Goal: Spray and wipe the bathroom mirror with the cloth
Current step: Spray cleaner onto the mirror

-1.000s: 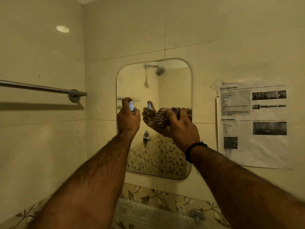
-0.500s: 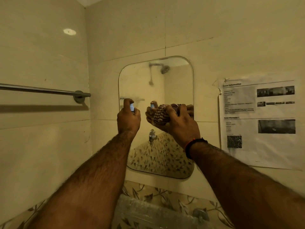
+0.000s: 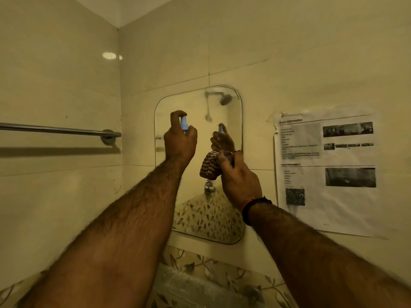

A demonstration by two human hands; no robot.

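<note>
two hands up at the mirror (image 3: 195, 210) on the wall. left hand (image 3: 179, 141) wrapped round the spray bottle (image 3: 184, 123), forefinger on top, nozzle near the glass. right hand (image 3: 239, 181) bunches the cloth (image 3: 210, 166) just beside. judgement: mist lightly, high, then wipe downward before drips run.

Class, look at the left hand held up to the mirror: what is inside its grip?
A small pale blue spray bottle sits in the left hand, forefinger curled over its top. Only the upper part shows; the fingers and palm cover the body, so its fill level cannot be seen.
</note>
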